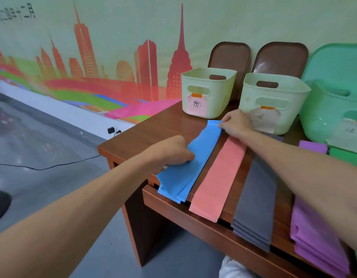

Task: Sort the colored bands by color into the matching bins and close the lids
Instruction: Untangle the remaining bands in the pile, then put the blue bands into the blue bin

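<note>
Your left hand [173, 152] grips the near half of the blue bands [185, 171], with its fingers curled down over the stack's left edge. Your right hand [236, 123] pinches the far end of the same stack between thumb and fingers. The blue bands lie diagonally on the table [145, 135] between your two hands. Their near end overhangs the front edge below your left hand.

Just right of the blue stack, beneath your right forearm, lies the pink band [219, 177], flat, its near end also over the edge. Further right along that forearm are the grey bands [256, 199], stacked. Next come the purple bands [314, 237], stacked and partly hidden by the arm. A green band [343, 155] shows beyond the forearm.

Beyond your right hand stand three bins:
- The cream bin [207, 93] is slightly to the hand's left.
- The second cream bin [274, 97] is just behind the hand.
- The green bin [332, 117] is further right.

All three are open on top. Each has a paper label on its front, and the writing is too small to read. Two brown lids [229, 55] and a green lid [338, 61] lean upright against the wall behind the bins.
</note>
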Action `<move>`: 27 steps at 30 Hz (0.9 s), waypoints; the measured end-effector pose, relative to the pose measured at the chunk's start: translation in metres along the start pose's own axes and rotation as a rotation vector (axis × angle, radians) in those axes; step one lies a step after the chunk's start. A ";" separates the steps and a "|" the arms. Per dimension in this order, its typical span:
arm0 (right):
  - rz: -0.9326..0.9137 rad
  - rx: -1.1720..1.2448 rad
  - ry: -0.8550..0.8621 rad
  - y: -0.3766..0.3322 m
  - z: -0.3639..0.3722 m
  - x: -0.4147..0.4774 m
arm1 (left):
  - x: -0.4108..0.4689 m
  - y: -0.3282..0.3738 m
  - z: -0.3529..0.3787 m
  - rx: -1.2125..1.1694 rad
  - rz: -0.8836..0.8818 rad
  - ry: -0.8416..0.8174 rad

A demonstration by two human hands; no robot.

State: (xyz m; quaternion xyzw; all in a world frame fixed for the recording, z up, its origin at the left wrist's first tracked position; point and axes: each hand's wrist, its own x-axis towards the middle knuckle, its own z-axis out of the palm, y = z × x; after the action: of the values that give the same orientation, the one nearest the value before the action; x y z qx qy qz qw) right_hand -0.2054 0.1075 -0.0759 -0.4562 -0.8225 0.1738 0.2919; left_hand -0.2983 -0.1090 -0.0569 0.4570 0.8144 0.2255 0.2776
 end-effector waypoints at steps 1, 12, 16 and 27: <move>-0.006 -0.010 0.005 0.000 0.001 0.001 | 0.000 -0.001 -0.001 -0.008 0.004 -0.013; -0.134 -0.347 -0.014 -0.012 -0.001 -0.011 | -0.007 0.004 -0.003 0.396 0.107 0.102; -0.194 -0.350 0.024 -0.015 -0.018 -0.021 | -0.006 0.001 -0.004 0.524 0.260 0.166; -0.345 -0.328 -0.184 0.003 -0.132 -0.100 | -0.033 0.065 0.011 0.337 0.606 0.144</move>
State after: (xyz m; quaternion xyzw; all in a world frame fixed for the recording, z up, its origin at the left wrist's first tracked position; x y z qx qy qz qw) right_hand -0.0781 0.0266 -0.0075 -0.3326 -0.9285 0.0265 0.1632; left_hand -0.2367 -0.1048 -0.0168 0.7003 0.6849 0.1918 0.0608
